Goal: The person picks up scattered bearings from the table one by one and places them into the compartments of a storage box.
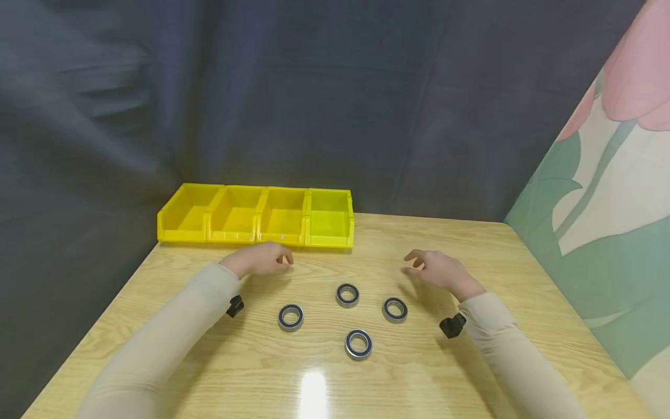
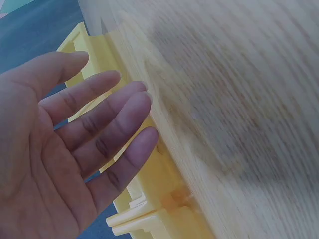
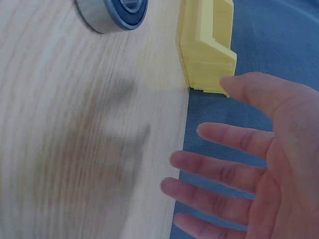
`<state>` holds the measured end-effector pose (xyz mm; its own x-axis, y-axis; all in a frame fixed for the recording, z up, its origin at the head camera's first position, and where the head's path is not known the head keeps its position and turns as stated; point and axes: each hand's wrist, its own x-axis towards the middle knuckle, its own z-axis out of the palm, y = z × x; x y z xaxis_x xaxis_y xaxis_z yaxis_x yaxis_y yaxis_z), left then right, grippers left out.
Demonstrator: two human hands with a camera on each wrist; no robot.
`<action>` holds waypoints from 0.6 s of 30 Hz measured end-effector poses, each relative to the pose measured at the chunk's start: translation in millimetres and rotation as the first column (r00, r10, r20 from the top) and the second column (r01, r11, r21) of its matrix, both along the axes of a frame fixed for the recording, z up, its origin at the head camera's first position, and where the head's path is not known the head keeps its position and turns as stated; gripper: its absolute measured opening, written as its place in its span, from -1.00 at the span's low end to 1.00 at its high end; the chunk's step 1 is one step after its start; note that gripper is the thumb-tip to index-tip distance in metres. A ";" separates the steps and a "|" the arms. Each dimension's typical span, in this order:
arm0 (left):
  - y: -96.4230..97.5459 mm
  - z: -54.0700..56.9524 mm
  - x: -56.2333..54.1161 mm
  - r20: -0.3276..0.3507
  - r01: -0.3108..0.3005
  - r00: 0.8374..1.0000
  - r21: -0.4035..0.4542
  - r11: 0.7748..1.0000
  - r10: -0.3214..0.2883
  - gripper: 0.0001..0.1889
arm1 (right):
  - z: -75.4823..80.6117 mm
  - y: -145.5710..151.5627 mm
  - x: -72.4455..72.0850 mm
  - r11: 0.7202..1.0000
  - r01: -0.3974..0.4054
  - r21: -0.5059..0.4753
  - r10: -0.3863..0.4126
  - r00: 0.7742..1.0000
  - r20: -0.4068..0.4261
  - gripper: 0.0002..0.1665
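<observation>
Several ring-shaped ball bearings with dark seals and silvery outer rings lie apart on the wooden table: a left one (image 1: 281, 319), a back one (image 1: 347, 303), a right one (image 1: 386, 315) and a front one (image 1: 358, 354). My left hand (image 1: 262, 258) hovers in front of the yellow bins, holding nothing; the left wrist view shows its fingers (image 2: 112, 122) loosely bent. My right hand (image 1: 438, 270) hangs above the table behind the right bearing, its fingers (image 3: 217, 167) relaxed and apart. Part of one bearing (image 3: 97, 17) shows in the right wrist view.
A row of yellow bins (image 1: 234, 237) stands at the back left of the wooden table (image 1: 251, 372). Behind it hangs a dark curtain (image 1: 335, 105). A wall with a painted flower pattern (image 1: 617, 233) borders the right side.
</observation>
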<state>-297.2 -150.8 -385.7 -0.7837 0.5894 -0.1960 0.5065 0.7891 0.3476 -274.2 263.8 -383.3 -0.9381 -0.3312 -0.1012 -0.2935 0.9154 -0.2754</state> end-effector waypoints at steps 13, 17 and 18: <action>-18.6 26.2 -8.5 -0.098 -0.286 0.953 0.015 0.958 0.286 -0.70 | -2.9 5.4 1.6 1.000 -0.012 -0.014 0.013 0.999 0.052 -0.44; -33.3 40.4 -24.9 -0.097 -0.422 0.896 0.115 0.899 0.433 -0.78 | -3.2 7.0 1.5 1.000 -0.013 -0.016 0.014 0.998 0.053 -0.43; -36.5 42.9 -29.2 -0.088 -0.449 0.883 0.135 0.883 0.462 -0.80 | -3.4 7.6 1.2 1.000 -0.012 -0.015 0.013 0.999 0.052 -0.43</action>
